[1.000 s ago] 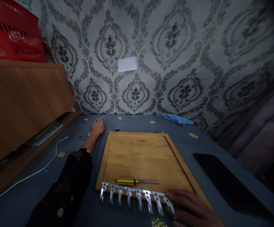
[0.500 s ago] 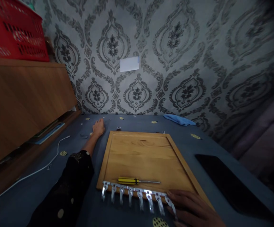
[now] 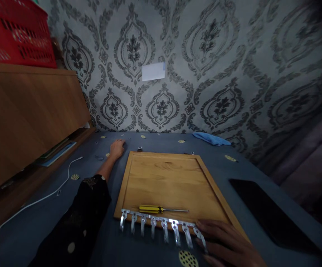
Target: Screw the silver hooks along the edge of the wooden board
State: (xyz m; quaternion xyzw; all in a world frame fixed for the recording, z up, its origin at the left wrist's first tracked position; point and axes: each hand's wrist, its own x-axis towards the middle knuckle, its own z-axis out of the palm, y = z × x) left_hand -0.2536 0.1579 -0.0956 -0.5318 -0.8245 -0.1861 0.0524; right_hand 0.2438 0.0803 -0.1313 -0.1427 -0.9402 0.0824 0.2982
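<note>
A wall (image 3: pixel 161 48) papered in grey and dark damask closes off the far side, and the blue-grey surface (image 3: pixel 216 167) runs up to it. On the left stands a wooden cabinet (image 3: pixel 33 122), with a red basket (image 3: pixel 33 22) on top. The wooden board (image 3: pixel 166 181) lies flat in the middle, its raised border facing up; it looks stiff and fairly solid, best taken by opposite edges. To its right lies a flat black slab (image 3: pixel 269 211).

The metal hook strip (image 3: pixel 174 223) lies along the board's near edge, its eight hooks pointing toward the near side. It is probably light, smooth and a bit slippery; the thin bar seems the place to hold it, near the middle for balance.

The left arm, in a black sleeve (image 3: pixel 80 215), reaches far along the board's left side, the left hand (image 3: pixel 117 149) down on the surface, fingers loosely curled; whether they hold anything, I cannot tell. The right hand (image 3: pixel 227 241) lies low at the near right, fingers close together at the strip's right end; their grip is hidden. Smallest, a yellow-handled screwdriver (image 3: pixel 151 209) rests just beyond the strip, its tip pointing right.
</note>
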